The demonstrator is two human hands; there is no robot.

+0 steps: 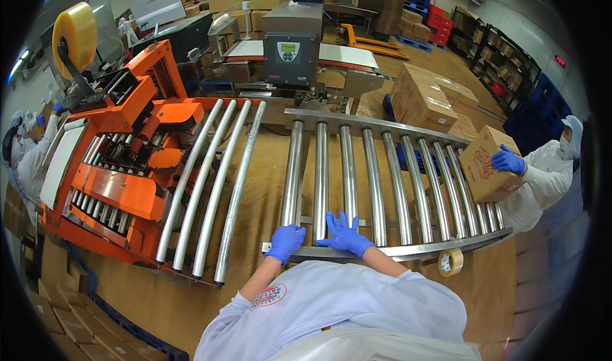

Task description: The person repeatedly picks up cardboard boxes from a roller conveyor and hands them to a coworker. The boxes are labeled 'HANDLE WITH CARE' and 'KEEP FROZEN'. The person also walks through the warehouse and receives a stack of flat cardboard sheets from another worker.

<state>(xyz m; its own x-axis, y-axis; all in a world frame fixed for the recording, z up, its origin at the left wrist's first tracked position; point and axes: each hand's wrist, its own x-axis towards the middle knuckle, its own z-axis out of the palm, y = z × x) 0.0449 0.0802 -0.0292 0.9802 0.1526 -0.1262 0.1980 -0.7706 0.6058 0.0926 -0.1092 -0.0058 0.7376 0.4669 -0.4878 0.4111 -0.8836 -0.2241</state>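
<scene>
My left hand (287, 243), in a blue glove, rests at the near left corner of the steel roller conveyor (392, 252), its fingers bent over the end of the first roller. Spread across the near ends of the rollers is my right hand (345, 235), also gloved, with its fingers apart and nothing in it. A roll of clear tape (450, 262) hangs at the conveyor's near rail, right of my hands. On the far right end of the rollers stands a closed cardboard box (490, 165), with a co-worker's gloved hand on it.
An orange carton-sealing machine (114, 189) with bare rollers stands left, across a gap. Behind are a metal detector (290, 59) on a belt conveyor, stacked boxes (423, 98) and a yellow pallet jack (373, 40). Co-workers stand at far left and right. Flat cartons (91, 327) lie lower left.
</scene>
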